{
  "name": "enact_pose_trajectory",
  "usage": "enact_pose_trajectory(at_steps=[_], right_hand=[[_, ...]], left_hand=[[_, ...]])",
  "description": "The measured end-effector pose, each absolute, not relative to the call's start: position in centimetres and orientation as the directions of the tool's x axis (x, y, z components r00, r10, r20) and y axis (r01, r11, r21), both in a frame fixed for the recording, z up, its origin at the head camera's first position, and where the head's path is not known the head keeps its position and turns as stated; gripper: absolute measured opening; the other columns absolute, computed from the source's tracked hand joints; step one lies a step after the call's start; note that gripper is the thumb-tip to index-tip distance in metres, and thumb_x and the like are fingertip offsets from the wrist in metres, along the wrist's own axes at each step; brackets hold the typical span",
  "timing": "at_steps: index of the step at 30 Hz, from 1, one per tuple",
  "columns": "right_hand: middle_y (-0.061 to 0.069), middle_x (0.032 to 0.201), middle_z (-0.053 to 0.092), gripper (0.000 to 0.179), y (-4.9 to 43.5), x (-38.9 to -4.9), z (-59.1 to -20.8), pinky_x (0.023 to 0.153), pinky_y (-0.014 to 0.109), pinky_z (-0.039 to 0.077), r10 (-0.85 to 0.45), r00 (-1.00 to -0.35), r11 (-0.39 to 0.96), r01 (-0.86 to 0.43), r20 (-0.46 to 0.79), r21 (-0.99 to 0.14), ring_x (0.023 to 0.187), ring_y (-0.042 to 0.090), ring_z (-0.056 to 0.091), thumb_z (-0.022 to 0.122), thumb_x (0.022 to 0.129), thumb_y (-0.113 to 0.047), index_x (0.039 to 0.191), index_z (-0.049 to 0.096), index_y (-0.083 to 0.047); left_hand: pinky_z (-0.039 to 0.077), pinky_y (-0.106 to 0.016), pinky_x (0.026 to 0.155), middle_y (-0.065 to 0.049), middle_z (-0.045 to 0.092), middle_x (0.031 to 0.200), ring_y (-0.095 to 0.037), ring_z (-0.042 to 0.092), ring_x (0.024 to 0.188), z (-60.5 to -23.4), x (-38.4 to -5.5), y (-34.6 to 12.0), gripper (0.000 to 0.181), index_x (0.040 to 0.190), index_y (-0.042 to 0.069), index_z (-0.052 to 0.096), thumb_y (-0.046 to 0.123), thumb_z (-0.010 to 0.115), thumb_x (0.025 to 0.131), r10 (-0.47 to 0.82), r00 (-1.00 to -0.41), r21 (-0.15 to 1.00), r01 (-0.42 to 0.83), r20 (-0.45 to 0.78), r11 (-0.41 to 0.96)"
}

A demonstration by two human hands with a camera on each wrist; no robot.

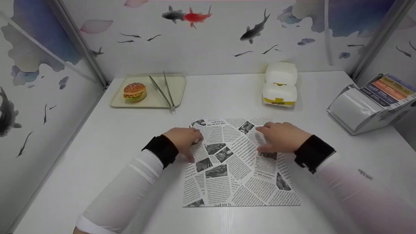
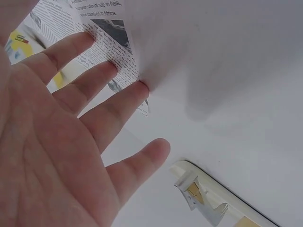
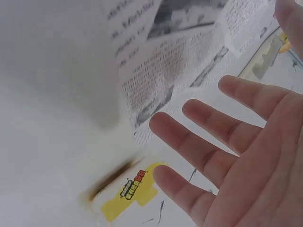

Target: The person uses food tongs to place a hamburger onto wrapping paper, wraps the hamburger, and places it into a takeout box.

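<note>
A sheet of newsprint-patterned wrapping paper lies flat on the white table in the head view. My left hand is at its upper left edge, and the left wrist view shows the fingers spread and nearly straight, some tips at the paper's edge. At the upper right part of the sheet is my right hand. Its fingers are also spread and extended in the right wrist view, close over or on the paper; contact is hard to tell. Neither hand grips anything.
Back left, a beige tray carries a hamburger and metal tongs. An opened white and yellow burger box stands at the back right. Farther right is a holder with a colourful striped label. Patterned walls enclose the table.
</note>
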State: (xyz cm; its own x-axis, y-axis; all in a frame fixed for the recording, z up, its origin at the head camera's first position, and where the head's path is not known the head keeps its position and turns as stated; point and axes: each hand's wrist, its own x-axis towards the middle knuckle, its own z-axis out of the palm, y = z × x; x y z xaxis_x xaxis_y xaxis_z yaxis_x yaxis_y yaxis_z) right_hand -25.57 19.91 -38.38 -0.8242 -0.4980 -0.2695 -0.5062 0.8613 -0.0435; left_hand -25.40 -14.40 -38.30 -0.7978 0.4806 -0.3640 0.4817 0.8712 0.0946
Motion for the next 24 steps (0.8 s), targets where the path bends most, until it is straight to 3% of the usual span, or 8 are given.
enact_pose_trajectory(at_steps=[7, 12, 15, 19, 24], right_hand=[[0.027, 0.155, 0.053, 0.079, 21.3, -26.6, -37.2, 0.112, 0.065, 0.048, -0.470, -0.861, 0.882, -0.459, -0.193, -0.103, 0.135, 0.050, 0.058, 0.067, 0.100, -0.051, 0.159, 0.043, -0.005], [0.027, 0.159, 0.048, 0.081, 21.9, -27.3, -36.7, 0.113, 0.066, 0.047, -0.436, -0.881, 0.899, -0.418, -0.186, -0.129, 0.139, 0.051, 0.055, 0.065, 0.101, -0.052, 0.161, 0.039, -0.004], [0.028, 0.163, 0.043, 0.083, 21.9, -27.5, -36.5, 0.116, 0.067, 0.043, -0.422, -0.887, 0.905, -0.400, -0.190, -0.144, 0.143, 0.052, 0.051, 0.065, 0.101, -0.054, 0.162, 0.037, -0.004], [0.028, 0.165, 0.040, 0.083, 21.8, -27.6, -36.3, 0.118, 0.067, 0.041, -0.424, -0.890, 0.903, -0.401, -0.168, -0.151, 0.146, 0.052, 0.047, 0.064, 0.101, -0.053, 0.162, 0.036, -0.003], [0.027, 0.164, 0.042, 0.081, 21.8, -27.7, -36.0, 0.118, 0.066, 0.042, -0.429, -0.894, 0.900, -0.409, -0.132, -0.152, 0.146, 0.050, 0.048, 0.066, 0.102, -0.049, 0.161, 0.037, -0.002]], left_hand=[[0.051, -0.051, 0.115, -0.009, 0.056, 0.157, -0.035, 0.062, 0.136, -38.5, -24.7, -14.9, 0.077, 0.144, 0.015, 0.060, 0.032, 0.095, 0.077, 0.490, -0.792, 0.093, 0.493, -0.364, 0.865], [0.048, -0.052, 0.118, -0.012, 0.053, 0.160, -0.036, 0.058, 0.141, -38.2, -24.9, -15.7, 0.081, 0.151, 0.015, 0.055, 0.044, 0.089, 0.083, 0.501, -0.790, 0.105, 0.499, -0.353, 0.860], [0.046, -0.053, 0.120, -0.016, 0.055, 0.157, -0.037, 0.057, 0.142, -37.5, -25.7, -17.1, 0.078, 0.153, 0.010, 0.053, 0.048, 0.081, 0.090, 0.487, -0.825, 0.123, 0.473, -0.286, 0.873], [0.047, -0.055, 0.118, -0.021, 0.060, 0.151, -0.040, 0.058, 0.140, -36.5, -27.9, -20.7, 0.066, 0.150, 0.004, 0.055, 0.040, 0.074, 0.098, 0.409, -0.901, 0.110, 0.396, -0.144, 0.912], [0.058, -0.052, 0.099, -0.022, 0.073, 0.126, -0.039, 0.070, 0.115, -36.7, -31.3, -25.8, 0.044, 0.133, 0.001, 0.066, 0.028, 0.073, 0.100, 0.318, -0.948, -0.015, 0.319, -0.027, 0.948]])
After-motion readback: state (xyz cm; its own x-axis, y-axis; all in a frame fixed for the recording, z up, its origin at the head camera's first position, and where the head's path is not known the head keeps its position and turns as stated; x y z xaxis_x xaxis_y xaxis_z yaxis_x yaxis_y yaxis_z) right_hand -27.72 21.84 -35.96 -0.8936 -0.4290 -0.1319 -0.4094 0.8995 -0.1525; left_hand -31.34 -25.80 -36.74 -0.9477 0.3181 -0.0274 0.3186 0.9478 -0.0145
